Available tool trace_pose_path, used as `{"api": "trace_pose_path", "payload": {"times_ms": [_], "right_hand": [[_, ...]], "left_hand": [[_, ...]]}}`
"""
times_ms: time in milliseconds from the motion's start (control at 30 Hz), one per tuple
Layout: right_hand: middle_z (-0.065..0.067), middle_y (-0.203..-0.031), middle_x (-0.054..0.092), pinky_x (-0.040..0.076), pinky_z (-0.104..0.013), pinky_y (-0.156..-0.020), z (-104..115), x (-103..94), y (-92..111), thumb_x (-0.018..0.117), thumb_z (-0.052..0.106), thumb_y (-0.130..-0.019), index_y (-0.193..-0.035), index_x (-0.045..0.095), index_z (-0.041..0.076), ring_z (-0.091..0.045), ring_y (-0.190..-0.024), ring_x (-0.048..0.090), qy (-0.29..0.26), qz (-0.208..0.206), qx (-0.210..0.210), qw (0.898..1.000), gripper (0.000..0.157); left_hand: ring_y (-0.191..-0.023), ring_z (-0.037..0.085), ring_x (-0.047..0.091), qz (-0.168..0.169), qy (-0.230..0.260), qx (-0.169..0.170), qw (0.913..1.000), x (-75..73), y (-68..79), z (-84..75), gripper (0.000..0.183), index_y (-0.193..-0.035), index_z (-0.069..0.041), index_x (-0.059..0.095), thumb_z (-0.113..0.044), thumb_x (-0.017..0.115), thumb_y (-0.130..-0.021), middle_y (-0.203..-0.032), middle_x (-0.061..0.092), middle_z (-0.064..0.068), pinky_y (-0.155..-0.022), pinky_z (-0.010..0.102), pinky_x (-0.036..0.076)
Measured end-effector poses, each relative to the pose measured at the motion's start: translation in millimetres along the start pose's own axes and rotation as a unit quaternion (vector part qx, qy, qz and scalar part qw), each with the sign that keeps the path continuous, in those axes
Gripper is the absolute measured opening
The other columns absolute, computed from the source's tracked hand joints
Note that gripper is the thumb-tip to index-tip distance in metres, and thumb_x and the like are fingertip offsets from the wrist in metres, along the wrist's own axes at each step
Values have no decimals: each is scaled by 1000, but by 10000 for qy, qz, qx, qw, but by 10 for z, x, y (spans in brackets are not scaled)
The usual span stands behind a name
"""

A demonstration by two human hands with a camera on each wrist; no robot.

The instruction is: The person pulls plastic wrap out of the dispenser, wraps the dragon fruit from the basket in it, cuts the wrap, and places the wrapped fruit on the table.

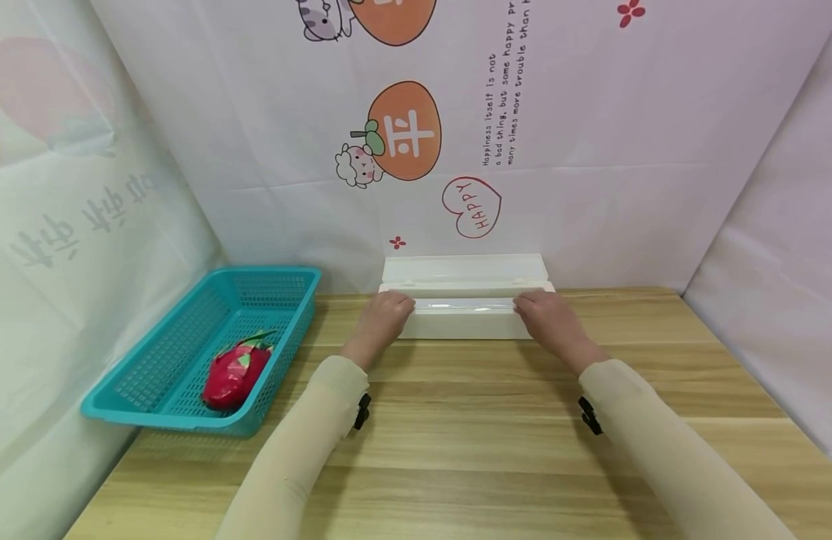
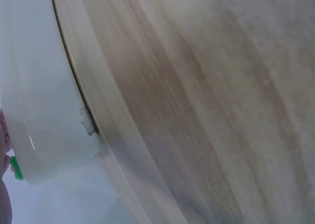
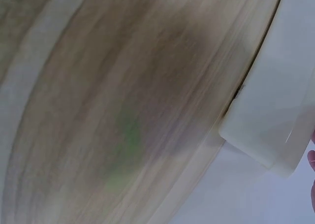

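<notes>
A long white cling film dispenser box (image 1: 464,325) stands at the far edge of the wooden table, its lid (image 1: 464,267) raised behind it. Clear, glossy cling film (image 1: 464,304) shows along the top front edge. My left hand (image 1: 383,319) pinches at the film's left end, and my right hand (image 1: 553,321) does the same at the right end; the fingertips are partly hidden. In the left wrist view, fingers (image 2: 4,135) touch the box near a small green part (image 2: 16,168). The right wrist view shows the box's end (image 3: 268,130) and a few fingertips (image 3: 312,160).
On the left sits a turquoise plastic basket (image 1: 162,421) holding a red dragon fruit (image 1: 233,379). A white printed cloth (image 1: 578,150) hangs right behind the box, with further cloth on both sides. Bare wood grain (image 1: 470,435) lies between my forearms.
</notes>
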State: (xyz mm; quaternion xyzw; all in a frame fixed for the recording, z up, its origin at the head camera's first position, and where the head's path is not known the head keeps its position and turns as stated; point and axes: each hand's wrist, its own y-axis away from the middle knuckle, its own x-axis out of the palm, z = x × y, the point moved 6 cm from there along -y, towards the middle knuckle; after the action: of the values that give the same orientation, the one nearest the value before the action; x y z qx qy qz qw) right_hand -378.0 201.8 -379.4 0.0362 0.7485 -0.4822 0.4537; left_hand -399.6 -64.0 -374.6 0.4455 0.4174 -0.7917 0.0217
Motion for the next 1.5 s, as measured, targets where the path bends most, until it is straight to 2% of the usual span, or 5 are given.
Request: {"api": "trace_pose_path", "payload": {"times_ms": [200, 467, 1000, 1233, 1500], "right_hand": [[-19, -88, 69, 56, -46, -69, -10, -1, 50, 72, 0, -83, -96, 68, -7, -37, -77, 66, 102, -21, 55, 9999, 15], [-20, -91, 69, 56, -47, -68, 21, -31, 79, 74, -1, -80, -99, 69, -6, -38, -79, 67, 95, -238, -112, 9996, 20], [-23, -101, 69, 55, -47, -77, 20, -17, 115, 71, -1, -82, -105, 68, -8, -39, -89, 67, 251, 109, -80, 9996, 25], [-23, -102, 69, 55, -47, -78, 45, -56, 130, 69, -6, -80, -105, 66, -8, -38, -90, 67, 398, 62, -311, 9987, 26], [-22, -102, 69, 54, -46, -82, 126, -163, 115, 69, -12, -77, -105, 65, -9, -36, -92, 67, 605, 16, -577, 9965, 28]], "left_hand": [[-72, 24, 66, -66, 9, 9, 10000, -7, 23, 2, 11, -79, -5, 67, 4, 64, -86, -78, 69, 7, -69, 36, 53], [-70, 23, 66, -229, 155, 53, 9996, -36, 67, -7, 10, -80, -5, 67, 3, 66, -86, -76, 68, 6, -69, 36, 54], [-77, 25, 68, -471, 410, 49, 9980, -84, 109, 8, 5, -87, -3, 70, -2, 66, -90, -86, 71, 10, -72, 36, 55], [-82, 26, 69, -366, 452, 19, 9983, -111, 98, 11, 4, -91, -2, 71, -3, 68, -89, -91, 72, 11, -77, 35, 56], [-85, 25, 69, -462, 336, 120, 9983, -177, 89, -9, 4, -90, -1, 71, -2, 68, -88, -92, 72, 11, -79, 35, 55]]}}
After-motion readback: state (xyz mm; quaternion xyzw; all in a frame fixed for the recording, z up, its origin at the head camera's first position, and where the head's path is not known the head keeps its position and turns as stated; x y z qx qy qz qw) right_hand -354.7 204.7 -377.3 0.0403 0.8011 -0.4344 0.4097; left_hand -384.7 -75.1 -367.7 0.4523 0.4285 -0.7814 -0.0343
